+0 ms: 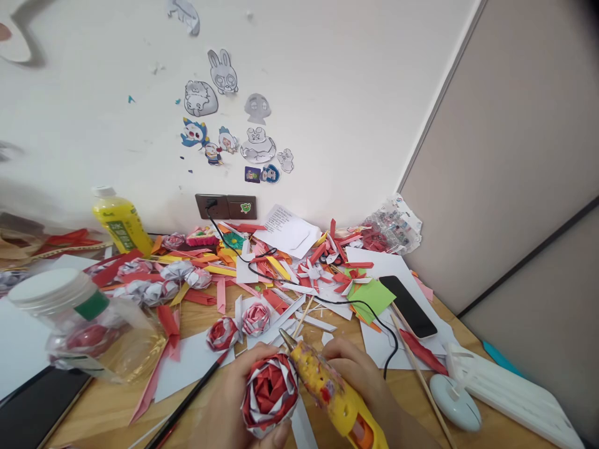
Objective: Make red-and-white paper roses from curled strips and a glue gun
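Note:
At the bottom centre, my left hand [225, 394] is wrapped round a red and white folded-paper rose [270, 391]. My right hand [362, 380] grips a yellow hot glue gun [333, 391] stained with glue. Its metal nozzle is at the upper right edge of the rose; whether they touch is hard to tell. Just beyond my left hand lie a red and white paper rose [221, 333] and a pink and white one [256, 319]. A black and red pen [188, 399] lies to the left of my left hand.
Paper strips cover the table's back. A clear jar [56, 299], a yellow bottle [121, 221] and a dark tablet [40, 405] are left. On the right are a phone [408, 307], wooden sticks, a mouse [455, 401] and a white board [519, 399]. A black cord [290, 284] crosses the paper.

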`<state>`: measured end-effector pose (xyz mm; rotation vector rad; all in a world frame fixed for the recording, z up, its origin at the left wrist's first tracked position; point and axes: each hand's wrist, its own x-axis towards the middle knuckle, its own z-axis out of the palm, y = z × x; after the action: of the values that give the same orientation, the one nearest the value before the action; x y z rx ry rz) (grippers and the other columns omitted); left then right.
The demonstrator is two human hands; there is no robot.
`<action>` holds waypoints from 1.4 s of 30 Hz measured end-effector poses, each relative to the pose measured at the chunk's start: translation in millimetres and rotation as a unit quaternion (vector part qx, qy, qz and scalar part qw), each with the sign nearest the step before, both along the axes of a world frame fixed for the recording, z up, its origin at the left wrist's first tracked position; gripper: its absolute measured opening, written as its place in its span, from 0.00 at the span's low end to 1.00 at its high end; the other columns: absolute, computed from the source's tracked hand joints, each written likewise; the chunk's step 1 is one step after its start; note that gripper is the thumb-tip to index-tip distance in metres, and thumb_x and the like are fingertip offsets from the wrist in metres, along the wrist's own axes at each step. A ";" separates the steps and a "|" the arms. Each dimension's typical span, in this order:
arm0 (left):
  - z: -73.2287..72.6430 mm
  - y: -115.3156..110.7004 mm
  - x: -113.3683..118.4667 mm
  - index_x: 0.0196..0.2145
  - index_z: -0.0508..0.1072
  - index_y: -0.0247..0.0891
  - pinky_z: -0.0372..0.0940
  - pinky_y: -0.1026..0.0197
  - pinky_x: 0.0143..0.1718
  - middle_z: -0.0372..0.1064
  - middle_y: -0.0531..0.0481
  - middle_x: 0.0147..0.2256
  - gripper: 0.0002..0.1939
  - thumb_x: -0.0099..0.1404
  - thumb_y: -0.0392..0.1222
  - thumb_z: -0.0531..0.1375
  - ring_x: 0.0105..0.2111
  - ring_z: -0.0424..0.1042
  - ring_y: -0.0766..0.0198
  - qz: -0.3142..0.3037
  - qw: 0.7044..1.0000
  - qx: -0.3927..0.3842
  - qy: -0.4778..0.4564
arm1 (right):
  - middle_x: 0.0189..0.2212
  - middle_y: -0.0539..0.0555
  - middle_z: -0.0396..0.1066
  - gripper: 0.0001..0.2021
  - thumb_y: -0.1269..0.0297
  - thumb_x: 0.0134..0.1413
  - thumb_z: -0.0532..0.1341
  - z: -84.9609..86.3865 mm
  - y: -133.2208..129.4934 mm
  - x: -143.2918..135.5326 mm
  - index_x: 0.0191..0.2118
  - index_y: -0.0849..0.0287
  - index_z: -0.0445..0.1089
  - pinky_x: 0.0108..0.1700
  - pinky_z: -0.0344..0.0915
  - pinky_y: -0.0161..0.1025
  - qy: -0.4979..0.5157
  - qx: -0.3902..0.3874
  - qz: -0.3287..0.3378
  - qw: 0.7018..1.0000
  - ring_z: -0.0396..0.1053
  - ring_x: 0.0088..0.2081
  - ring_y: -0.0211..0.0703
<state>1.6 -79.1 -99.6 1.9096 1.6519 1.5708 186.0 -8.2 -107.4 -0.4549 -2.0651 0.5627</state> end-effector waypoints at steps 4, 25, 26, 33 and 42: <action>0.9 1.3 1.0 0.50 0.59 0.46 0.66 0.59 0.32 0.68 0.49 0.37 0.23 0.65 0.62 0.45 0.32 0.72 0.60 -0.006 1.000 0.010 0.012 | 0.30 0.52 0.66 0.09 0.58 0.62 0.52 -3.8 3.9 3.4 0.38 0.55 0.67 0.27 0.62 0.34 -0.036 0.031 0.007 0.999 0.67 0.29 0.40; -4.5 11.7 -12.1 0.49 0.63 0.43 0.72 0.60 0.30 0.73 0.49 0.34 0.19 0.61 0.47 0.59 0.26 0.75 0.62 -0.048 0.998 0.048 0.004 | 0.31 0.53 0.66 0.08 0.62 0.63 0.53 1.4 2.8 2.9 0.39 0.58 0.67 0.28 0.62 0.34 -0.027 0.045 -0.032 0.998 0.67 0.30 0.40; -4.5 12.3 -12.9 0.49 0.63 0.44 0.72 0.60 0.30 0.73 0.49 0.34 0.19 0.60 0.46 0.59 0.27 0.76 0.61 -0.046 0.998 0.053 0.006 | 0.31 0.53 0.66 0.07 0.63 0.62 0.53 1.7 2.6 2.9 0.39 0.58 0.67 0.28 0.62 0.34 -0.026 0.046 -0.038 0.998 0.67 0.30 0.40; -2.5 13.8 -8.9 0.47 0.63 0.42 0.72 0.61 0.29 0.73 0.47 0.35 0.18 0.61 0.48 0.58 0.30 0.76 0.60 0.000 0.996 0.082 0.032 | 0.31 0.54 0.65 0.08 0.63 0.62 0.53 -0.5 4.1 6.1 0.41 0.59 0.67 0.30 0.65 0.35 -0.034 0.051 -0.069 0.996 0.67 0.32 0.41; -18.9 11.3 -7.7 0.50 0.64 0.42 0.72 0.62 0.32 0.74 0.45 0.38 0.20 0.65 0.55 0.52 0.34 0.76 0.58 0.047 0.995 0.073 0.058 | 0.30 0.53 0.66 0.11 0.60 0.64 0.51 -5.0 1.4 -0.9 0.39 0.56 0.68 0.29 0.63 0.33 -0.040 0.049 -0.102 0.993 0.67 0.30 0.40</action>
<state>-6.1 -67.8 -118.5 2.0588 1.7420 1.6891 185.1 -6.8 -112.5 -0.6315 -2.0811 0.3247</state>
